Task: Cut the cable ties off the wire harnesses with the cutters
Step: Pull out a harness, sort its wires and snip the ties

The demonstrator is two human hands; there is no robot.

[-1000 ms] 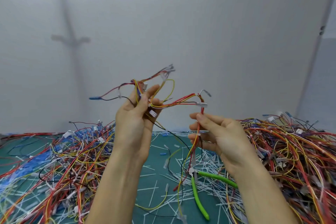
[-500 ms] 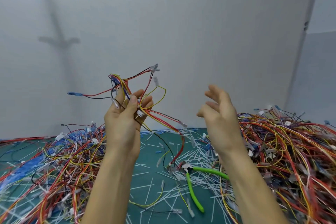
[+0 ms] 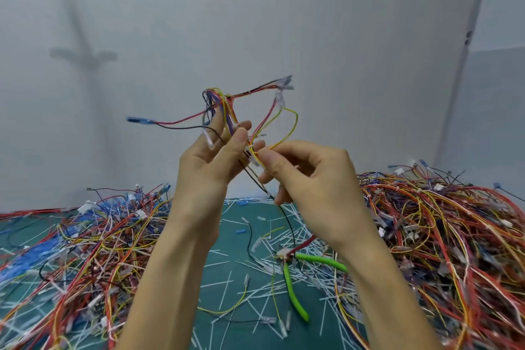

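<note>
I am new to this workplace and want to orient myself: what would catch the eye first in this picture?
First, the wire harness held up in the centre, gripped by the left hand and pinched by the right hand. Below, the left wire pile and the right wire pile flank the green mat. The green-handled cutters lie on it, untouched.

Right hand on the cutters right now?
Apart. Head view: right hand pinches the harness in the air; the cutters lie on the mat below.

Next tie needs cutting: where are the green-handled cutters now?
Head view, lower centre-right: the cutters lie free on the green mat among cut tie scraps, below the right hand and beside the right-hand wire pile.
</note>
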